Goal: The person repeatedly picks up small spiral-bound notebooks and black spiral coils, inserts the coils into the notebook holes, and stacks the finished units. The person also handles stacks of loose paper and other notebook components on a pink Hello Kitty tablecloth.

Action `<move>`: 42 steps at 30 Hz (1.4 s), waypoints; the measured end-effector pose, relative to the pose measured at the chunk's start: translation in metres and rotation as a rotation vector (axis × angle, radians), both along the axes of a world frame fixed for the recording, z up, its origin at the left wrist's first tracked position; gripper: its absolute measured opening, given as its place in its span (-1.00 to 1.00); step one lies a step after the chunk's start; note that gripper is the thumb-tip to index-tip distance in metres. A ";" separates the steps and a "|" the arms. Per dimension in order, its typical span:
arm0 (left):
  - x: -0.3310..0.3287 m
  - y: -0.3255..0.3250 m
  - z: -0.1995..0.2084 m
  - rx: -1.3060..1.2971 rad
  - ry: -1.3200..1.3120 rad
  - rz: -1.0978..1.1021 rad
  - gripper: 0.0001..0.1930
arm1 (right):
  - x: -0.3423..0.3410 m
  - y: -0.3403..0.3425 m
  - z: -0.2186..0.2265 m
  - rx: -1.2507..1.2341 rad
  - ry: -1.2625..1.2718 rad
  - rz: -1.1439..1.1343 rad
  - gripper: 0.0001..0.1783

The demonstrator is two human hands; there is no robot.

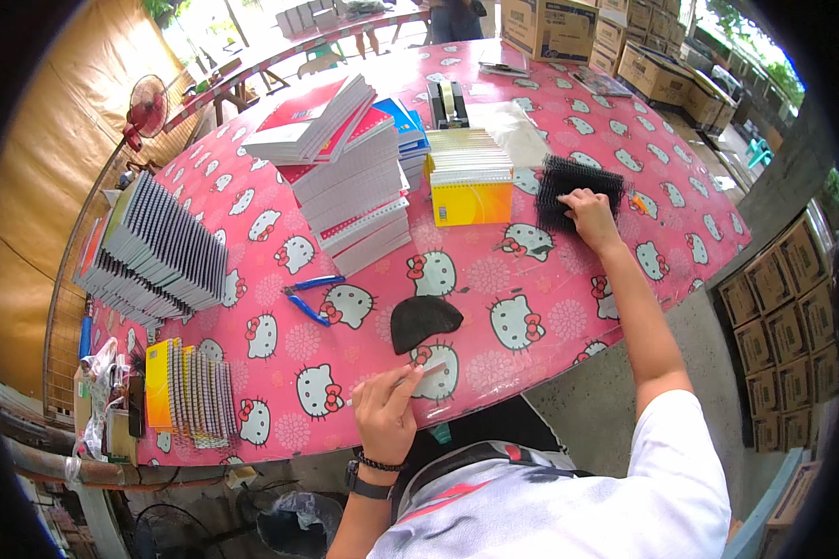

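Note:
My left hand (385, 410), with a dark watch and beaded bracelet at its wrist, is near the table's front edge. Its fingers pinch a thin pale stick (433, 370), whose kind I cannot make out. Reaching far right, my right hand (589, 216) has its fingers closed at a pile of black spiral binding coils (583, 177). Between my hands lies a black curved cloth-like piece (423, 322). Blue-handled pliers (309, 296) rest left of it. A row of yellow-covered notebooks (472, 200) stands left of the coils.
Tall stacks of loose notebook pages and covers (350, 177) rise at the table's middle left. Spiral-bound notebooks (163, 252) and yellow bound ones (191, 391) line the left side. A tape dispenser (447, 104) stands farther back. Cardboard boxes (550, 30) sit at the far right.

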State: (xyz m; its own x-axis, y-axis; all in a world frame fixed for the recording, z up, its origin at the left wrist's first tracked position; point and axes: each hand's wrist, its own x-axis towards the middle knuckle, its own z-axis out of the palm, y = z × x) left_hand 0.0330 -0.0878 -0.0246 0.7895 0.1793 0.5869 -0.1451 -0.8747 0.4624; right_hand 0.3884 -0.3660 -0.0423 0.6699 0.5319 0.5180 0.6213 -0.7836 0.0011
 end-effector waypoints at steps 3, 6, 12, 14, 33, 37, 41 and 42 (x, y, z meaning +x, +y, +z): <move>-0.001 0.000 -0.003 0.004 -0.020 0.014 -0.64 | 0.015 -0.005 0.005 -0.031 0.035 0.085 -0.80; 0.002 0.001 -0.004 0.033 -0.049 0.011 -0.72 | 0.005 0.000 0.026 0.165 0.049 0.108 -0.82; 0.006 0.004 -0.005 0.026 -0.050 0.012 -0.65 | -0.035 0.007 0.073 0.344 0.179 0.135 -0.55; 0.003 0.009 0.000 0.057 0.000 0.036 -0.65 | -0.078 0.036 0.084 0.475 0.455 0.225 -0.48; 0.005 0.006 -0.004 -0.005 -0.044 0.053 -0.79 | -0.220 0.130 0.040 0.545 0.925 0.665 -0.78; 0.010 0.008 -0.003 -0.041 -0.061 0.044 -0.82 | -0.214 0.124 0.037 0.467 0.933 0.741 -0.75; 0.011 0.008 -0.001 -0.046 -0.060 0.040 -0.84 | -0.211 0.127 0.038 0.430 0.988 0.811 -0.76; 0.011 0.008 -0.001 -0.046 -0.058 0.039 -0.84 | -0.210 0.127 0.039 0.415 1.009 0.826 -0.76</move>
